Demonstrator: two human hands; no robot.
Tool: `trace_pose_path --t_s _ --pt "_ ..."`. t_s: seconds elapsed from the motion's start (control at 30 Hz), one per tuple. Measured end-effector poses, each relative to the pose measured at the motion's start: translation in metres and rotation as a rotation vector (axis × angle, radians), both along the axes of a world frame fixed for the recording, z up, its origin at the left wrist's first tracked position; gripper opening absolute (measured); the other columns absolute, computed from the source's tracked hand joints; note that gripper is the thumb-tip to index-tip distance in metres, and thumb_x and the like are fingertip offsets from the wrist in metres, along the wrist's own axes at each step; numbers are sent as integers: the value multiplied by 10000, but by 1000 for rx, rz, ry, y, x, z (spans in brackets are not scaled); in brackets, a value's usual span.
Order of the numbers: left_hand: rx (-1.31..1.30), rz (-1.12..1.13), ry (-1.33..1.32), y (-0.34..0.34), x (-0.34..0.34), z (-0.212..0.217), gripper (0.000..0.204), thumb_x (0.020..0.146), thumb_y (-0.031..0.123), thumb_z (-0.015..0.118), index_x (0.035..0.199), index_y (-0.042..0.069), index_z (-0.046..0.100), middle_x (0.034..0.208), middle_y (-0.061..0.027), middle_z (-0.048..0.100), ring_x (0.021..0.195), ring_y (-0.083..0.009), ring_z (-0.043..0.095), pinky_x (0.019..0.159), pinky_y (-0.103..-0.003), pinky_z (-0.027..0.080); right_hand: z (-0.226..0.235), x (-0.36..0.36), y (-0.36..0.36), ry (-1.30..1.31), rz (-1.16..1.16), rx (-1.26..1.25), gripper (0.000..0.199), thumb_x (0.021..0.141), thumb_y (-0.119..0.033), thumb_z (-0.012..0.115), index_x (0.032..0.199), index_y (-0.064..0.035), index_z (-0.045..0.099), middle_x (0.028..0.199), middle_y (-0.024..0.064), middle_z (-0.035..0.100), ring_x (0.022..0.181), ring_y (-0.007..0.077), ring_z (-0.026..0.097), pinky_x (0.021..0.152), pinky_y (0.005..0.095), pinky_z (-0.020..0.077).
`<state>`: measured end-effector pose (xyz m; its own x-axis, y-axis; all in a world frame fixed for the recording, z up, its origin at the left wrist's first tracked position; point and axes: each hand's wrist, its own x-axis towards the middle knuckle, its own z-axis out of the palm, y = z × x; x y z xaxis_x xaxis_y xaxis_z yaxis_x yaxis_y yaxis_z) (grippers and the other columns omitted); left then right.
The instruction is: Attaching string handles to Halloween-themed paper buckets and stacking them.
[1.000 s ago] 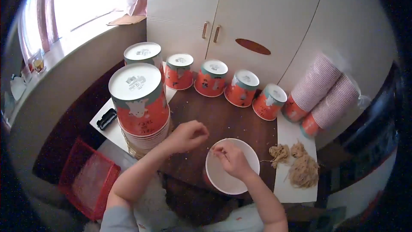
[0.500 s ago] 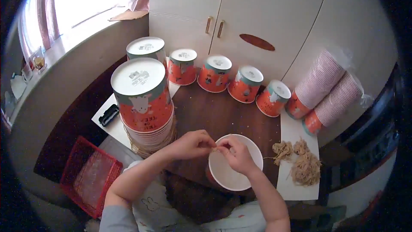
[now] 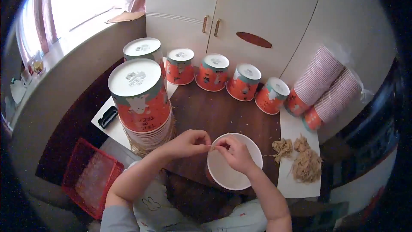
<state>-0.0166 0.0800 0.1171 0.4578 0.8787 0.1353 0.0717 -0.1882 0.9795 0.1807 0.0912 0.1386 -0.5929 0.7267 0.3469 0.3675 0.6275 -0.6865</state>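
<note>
In front of me an open paper bucket [image 3: 234,179] stands upright, its white inside facing up. My left hand [image 3: 193,142] is at the bucket's left rim, thumb and forefinger pinched together. My right hand [image 3: 235,154] reaches over the opening, its fingertips also in a pinch and nearly meeting the left ones. Between them is a small end of tan twine, hard to make out. A strand also leaves the bucket's right rim toward the loose tan twine [image 3: 307,167] on a white board.
Stacked upside-down buckets [image 3: 141,107], orange with green, stand at the left. Several single upturned buckets [image 3: 211,75] curve along the back. Two long nested stacks of paper cups [image 3: 317,77] lean at the right. A black clip-like object [image 3: 108,117] and a red basket [image 3: 92,176] are at the left.
Both hands stay at the bucket's left rim; the fingertips have shifted slightly, with the left hand a little further left. The whole view has moved slightly.
</note>
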Motion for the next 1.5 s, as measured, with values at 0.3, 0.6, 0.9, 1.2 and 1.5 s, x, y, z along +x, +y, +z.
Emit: trace_pose_path --t_s 0.3,0.6,0.9,1.2,1.5 --pt "-190 -71 -153 3 -1 -6 90 777 104 578 810 38 526 741 15 543 701 -50 488 607 -187 394 4 -1 -3 -5 -10 -97 124 776 -137 578 841 -32 583 830 97 582 743 225 580 628 315 479" --pt "-270 -8 -235 2 1 -1 69 762 90 566 792 57 514 761 -2 565 709 -60 516 614 -180 403 5 0 -5 -16 8 -89 125 764 -135 589 831 -31 587 813 100 593 725 227 594 636 312 484" --pt "-340 15 -314 2 -1 -1 102 756 65 570 830 46 501 785 -25 577 771 -87 546 692 -209 434 2 1 -4 -42 -36 -84 99 764 -120 579 818 -38 580 805 109 586 722 255 588 625 334 470" --pt "-121 -14 1 -6 4 5 155 790 137 578 865 4 553 774 -16 578 741 -74 525 678 -222 433 2 -1 -2 48 -31 -57 88 764 -111 577 814 -39 569 803 99 572 732 241 574 621 330 463" --pt "-52 64 19 -6 6 -2 157 800 165 567 837 12 578 724 3 565 669 -59 499 591 -210 419 0 -2 -2 46 -36 -28 95 764 -111 575 813 -30 580 804 105 581 744 245 576 624 324 461"
